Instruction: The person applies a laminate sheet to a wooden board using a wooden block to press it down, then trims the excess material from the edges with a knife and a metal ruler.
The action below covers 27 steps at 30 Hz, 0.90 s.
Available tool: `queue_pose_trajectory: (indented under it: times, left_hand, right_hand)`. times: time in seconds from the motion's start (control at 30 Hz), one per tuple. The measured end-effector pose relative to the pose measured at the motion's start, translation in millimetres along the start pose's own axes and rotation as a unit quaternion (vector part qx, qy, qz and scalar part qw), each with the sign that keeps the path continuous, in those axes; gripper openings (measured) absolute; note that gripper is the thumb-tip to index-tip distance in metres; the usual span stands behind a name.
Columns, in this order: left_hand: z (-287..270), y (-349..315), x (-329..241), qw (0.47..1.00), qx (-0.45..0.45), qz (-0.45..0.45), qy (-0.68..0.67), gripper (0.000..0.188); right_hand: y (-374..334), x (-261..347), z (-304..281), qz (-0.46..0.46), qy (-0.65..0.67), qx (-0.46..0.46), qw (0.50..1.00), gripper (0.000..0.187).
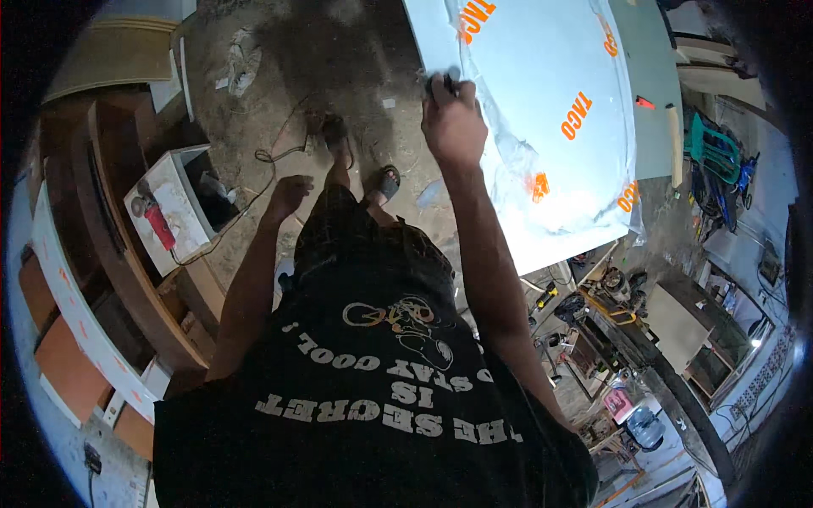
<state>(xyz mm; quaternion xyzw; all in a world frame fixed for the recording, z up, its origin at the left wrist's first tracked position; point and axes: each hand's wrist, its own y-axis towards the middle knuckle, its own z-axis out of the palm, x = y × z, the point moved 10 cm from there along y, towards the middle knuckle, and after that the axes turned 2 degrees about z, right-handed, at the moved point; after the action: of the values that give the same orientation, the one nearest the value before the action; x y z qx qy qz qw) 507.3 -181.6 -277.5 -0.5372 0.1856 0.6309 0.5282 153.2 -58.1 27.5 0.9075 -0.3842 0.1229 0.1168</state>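
While the right hand (453, 118) gripped the near edge of the big white sheet (550, 110) in clear film, the left hand (290, 193) hung clenched and empty above the dirt floor (339, 59). A red power tool (157, 222) lay on a white box (182, 203) to the left, its cable (271, 157) trailing near the sandalled feet (385, 182).

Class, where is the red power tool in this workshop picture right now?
In the head view, the red power tool lies on a white box at the person's left, beyond the left hand.
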Motion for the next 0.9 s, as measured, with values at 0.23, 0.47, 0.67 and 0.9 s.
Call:
queue_pose_trajectory:
  times: [0.23, 0.47, 0.67, 0.9]
  left_hand:
    - [35.0, 20.4, -33.5, 0.967, -0.098, -0.109, 0.207, 0.035]
    - [14.2, 20.3, -23.9, 0.988, -0.065, -0.064, 0.128, 0.031]
    - [-33.5, 18.7, -8.2, 0.962, -0.067, -0.121, 0.236, 0.028]
    - [-61.0, 41.2, -29.2, 0.967, -0.051, -0.045, 0.244, 0.032]
  right_hand:
    - [-76.8, -22.7, -25.3, -0.012, 0.033, -0.004, 0.999, 0.035]
    - [52.2, 18.1, 7.9, -0.043, 0.005, -0.045, 0.998, 0.032]
    - [97.8, 37.6, 16.5, -0.072, -0.004, -0.024, 0.997, 0.031]
    - [45.8, 10.4, 6.1, -0.018, 0.005, 0.011, 1.0, 0.033]
